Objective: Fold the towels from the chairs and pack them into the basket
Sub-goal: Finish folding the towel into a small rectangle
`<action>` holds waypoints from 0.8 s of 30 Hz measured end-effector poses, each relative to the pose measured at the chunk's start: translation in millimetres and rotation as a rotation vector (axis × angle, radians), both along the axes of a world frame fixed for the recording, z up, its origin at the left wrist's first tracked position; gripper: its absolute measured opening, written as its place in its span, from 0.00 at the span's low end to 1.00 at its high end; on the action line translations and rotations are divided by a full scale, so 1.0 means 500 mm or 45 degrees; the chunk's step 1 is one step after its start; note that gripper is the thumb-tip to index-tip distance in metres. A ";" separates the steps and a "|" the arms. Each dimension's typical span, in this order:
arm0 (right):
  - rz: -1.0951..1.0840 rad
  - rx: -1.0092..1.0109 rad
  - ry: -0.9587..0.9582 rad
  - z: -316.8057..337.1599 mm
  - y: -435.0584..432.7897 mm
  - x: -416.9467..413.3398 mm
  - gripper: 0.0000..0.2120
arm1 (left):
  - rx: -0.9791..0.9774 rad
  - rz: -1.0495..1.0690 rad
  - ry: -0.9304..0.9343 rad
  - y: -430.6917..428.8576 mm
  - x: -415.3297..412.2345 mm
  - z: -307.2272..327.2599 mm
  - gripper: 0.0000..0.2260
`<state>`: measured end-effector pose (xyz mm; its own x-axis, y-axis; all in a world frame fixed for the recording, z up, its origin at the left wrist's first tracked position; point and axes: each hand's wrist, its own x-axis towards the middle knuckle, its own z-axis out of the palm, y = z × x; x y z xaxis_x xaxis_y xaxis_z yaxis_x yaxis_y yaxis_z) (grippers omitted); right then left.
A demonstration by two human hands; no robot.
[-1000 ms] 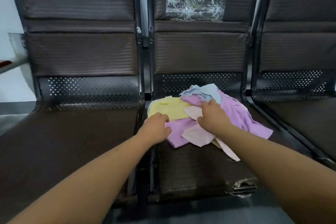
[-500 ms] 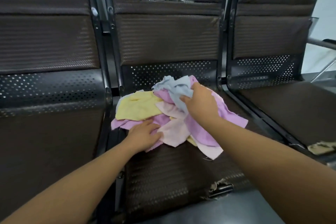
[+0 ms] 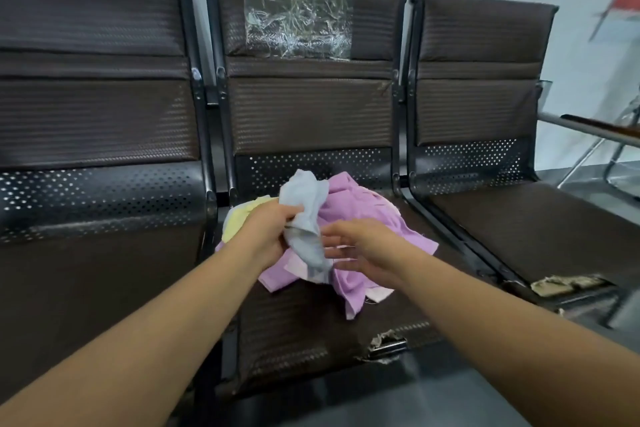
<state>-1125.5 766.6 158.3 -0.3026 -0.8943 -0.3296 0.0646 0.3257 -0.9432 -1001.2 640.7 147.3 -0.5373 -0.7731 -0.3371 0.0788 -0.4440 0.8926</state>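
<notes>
Left hand (image 3: 266, 236): fingers (image 3: 291, 213) clenched on the bunched blue towel (image 3: 304, 198), which is raised a little off the pile. Right hand (image 3: 367, 250): fingers (image 3: 332, 241) spread and released, grasping nothing, just beside the towel's hanging end. Too blurred to tell if they touch it.

Under both hands lies the purple towel (image 3: 360, 215), crumpled, the biggest piece. Yellow towel (image 3: 239, 218) is at the pile's left edge, partly hidden by the left hand. Pink towel (image 3: 379, 295) pokes out on the near side. All sit on the middle chair (image 3: 311, 329) seat. Basket not in view.

Step, my read: singling out one towel to fold; nothing looks folded yet.

To do it well:
- right hand takes a corner or hem of the hanging end, not mid-cloth
- left hand shifts to the matching corner
- lift fully clear so the purple one doesn't drag along
- spread it taut, then fold with edges lined up on the bare seat in front
- keep cloth off the torn edge (image 3: 384, 343) at the seat front, likely snag
</notes>
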 end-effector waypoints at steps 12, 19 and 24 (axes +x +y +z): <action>-0.082 -0.053 -0.349 0.065 -0.064 0.148 0.21 | -0.052 -0.568 -0.043 0.132 0.238 0.096 0.22; 0.260 -0.248 -0.289 0.094 -0.040 0.249 0.11 | 0.247 -0.134 0.194 0.095 0.319 0.075 0.30; 0.371 0.192 -0.265 0.034 -0.030 0.285 0.12 | -0.089 0.299 -0.023 0.088 0.335 0.047 0.09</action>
